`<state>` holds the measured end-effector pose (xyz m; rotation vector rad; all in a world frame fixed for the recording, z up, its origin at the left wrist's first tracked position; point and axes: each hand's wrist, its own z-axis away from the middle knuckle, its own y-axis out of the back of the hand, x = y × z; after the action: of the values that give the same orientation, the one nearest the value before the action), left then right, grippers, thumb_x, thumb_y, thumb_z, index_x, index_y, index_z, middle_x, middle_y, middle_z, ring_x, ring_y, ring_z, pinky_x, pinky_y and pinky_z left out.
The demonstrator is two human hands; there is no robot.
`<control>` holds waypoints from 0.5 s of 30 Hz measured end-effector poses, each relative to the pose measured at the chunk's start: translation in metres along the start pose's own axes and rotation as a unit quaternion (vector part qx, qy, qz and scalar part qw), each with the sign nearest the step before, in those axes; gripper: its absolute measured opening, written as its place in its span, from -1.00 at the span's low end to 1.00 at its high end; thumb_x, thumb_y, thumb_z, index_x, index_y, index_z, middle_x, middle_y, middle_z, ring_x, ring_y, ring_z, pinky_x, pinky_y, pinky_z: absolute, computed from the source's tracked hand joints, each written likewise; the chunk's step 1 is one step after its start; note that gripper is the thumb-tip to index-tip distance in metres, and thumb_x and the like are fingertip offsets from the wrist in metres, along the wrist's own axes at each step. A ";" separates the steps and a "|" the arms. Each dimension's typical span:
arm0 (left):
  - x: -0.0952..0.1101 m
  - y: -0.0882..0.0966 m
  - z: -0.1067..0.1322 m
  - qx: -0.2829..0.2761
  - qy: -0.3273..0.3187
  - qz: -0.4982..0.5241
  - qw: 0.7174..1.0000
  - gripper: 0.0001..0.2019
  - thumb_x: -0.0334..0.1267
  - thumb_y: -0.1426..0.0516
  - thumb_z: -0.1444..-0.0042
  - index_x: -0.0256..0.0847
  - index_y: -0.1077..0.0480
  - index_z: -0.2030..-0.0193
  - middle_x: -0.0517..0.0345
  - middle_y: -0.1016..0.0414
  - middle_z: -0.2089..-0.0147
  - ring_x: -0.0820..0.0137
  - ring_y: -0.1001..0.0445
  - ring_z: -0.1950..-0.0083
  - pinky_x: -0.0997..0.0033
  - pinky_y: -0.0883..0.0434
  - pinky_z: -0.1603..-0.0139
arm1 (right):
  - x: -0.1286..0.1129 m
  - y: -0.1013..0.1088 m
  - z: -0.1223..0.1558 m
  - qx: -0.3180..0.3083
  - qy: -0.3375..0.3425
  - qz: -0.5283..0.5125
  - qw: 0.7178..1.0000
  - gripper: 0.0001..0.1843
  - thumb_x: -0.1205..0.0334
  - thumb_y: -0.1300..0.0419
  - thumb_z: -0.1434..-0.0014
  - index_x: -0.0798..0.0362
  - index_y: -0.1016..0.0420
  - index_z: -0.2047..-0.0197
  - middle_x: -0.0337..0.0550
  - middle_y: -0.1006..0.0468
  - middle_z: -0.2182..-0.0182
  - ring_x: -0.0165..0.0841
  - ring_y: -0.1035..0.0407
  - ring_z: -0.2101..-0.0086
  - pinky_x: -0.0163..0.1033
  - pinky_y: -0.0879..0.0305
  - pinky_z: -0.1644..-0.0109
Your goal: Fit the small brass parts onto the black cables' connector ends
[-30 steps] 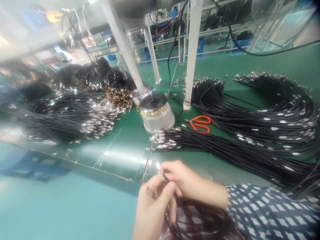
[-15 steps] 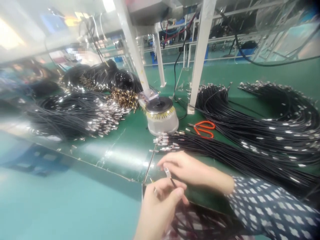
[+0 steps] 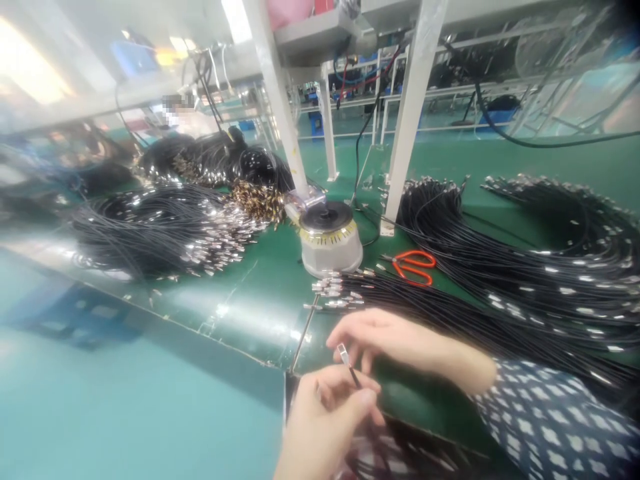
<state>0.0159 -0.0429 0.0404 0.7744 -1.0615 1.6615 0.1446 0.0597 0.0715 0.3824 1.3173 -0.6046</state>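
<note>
We look down on a long workbench covered with a green mat (image 3: pixel 250 300). Its near edge runs slantwise across the view, with a teal floor (image 3: pixel 125 413) below it. The room is a workshop, with more benches and racks blurred in the distance. Three white posts (image 3: pixel 414 113) rise from the bench and carry a shelf overhead.

Low in the middle, two bare hands meet over the bench edge. The left hand (image 3: pixel 325 417) has its thumb and forefinger pinched tight on one thin black cable (image 3: pixel 354 377), just below the cable's silver connector (image 3: pixel 343 351), which points upward. The right hand (image 3: pixel 383 337) comes in from the right in a dark sleeve (image 3: pixel 550 420) with white dots. Its fingers are loosely curled, their tips right at the connector, and we cannot tell whether they grip it.

Behind the hands stands one round white device (image 3: pixel 330 240) with a black top and a yellow scale band. Just to its right lies one pair of orange-handled scissors (image 3: pixel 413 263).

Black cables lie in heaps:
- **In front of the device:** one bundle (image 3: pixel 450 307) with silver ends, running off to the right.
- **Right side:** two coils (image 3: pixel 565 227) behind that bundle.
- **Left of the device:** one broad heap (image 3: pixel 160 230) with silver ends.
- **Behind that heap:** one pile (image 3: pixel 253 197) with gold ends.

Darker heaps further left are too blurred to count.
</note>
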 end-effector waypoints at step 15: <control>-0.010 0.012 -0.034 -0.054 -0.020 0.124 0.991 -0.62 0.00 -0.40 0.18 -0.26 -0.41 0.51 0.11 -0.53 0.61 0.74 0.04 0.80 0.65 0.19 0.77 | -0.043 0.080 -0.039 0.350 0.112 0.111 0.923 -0.76 0.09 -0.24 -0.14 0.12 -0.52 0.37 -0.19 -0.53 0.44 -0.41 -0.33 0.44 -0.29 -0.28 0.34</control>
<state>0.0070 -0.0172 0.0139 0.6281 -1.3071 1.7841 0.1577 0.1540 0.0986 1.2026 1.2152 -0.8483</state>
